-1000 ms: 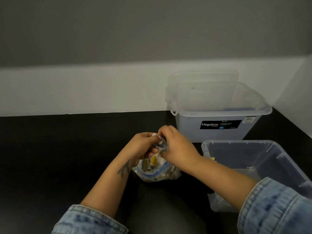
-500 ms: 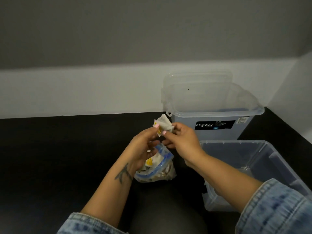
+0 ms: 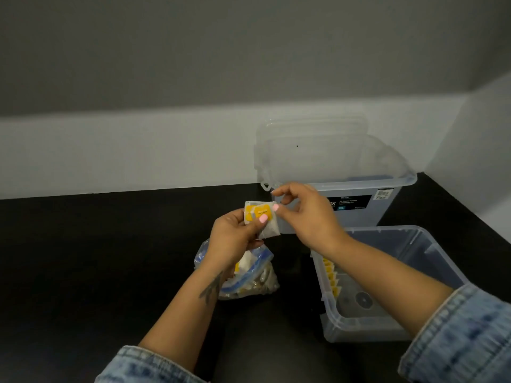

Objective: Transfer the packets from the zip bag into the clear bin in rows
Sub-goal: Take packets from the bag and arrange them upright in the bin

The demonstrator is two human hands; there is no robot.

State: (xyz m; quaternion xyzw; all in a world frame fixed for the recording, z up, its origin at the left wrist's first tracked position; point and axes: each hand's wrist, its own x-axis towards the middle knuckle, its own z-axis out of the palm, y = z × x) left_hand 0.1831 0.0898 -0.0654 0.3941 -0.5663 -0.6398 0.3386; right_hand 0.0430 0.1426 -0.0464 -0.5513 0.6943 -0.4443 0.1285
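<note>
Both hands (image 3: 272, 217) pinch packet (image 3: 261, 218) above zip bag (image 3: 249, 277).

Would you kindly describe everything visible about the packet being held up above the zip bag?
The packet is a small, flat, whitish pouch, seemingly of thin paper or film, with yellow label patches on its upper part. It is held in the air, roughly upright and slightly tilted, above the zip bag. The left hand pinches it from below, thumb on the yellow area; the right hand pinches its upper right corner. The print is unreadable.
</note>
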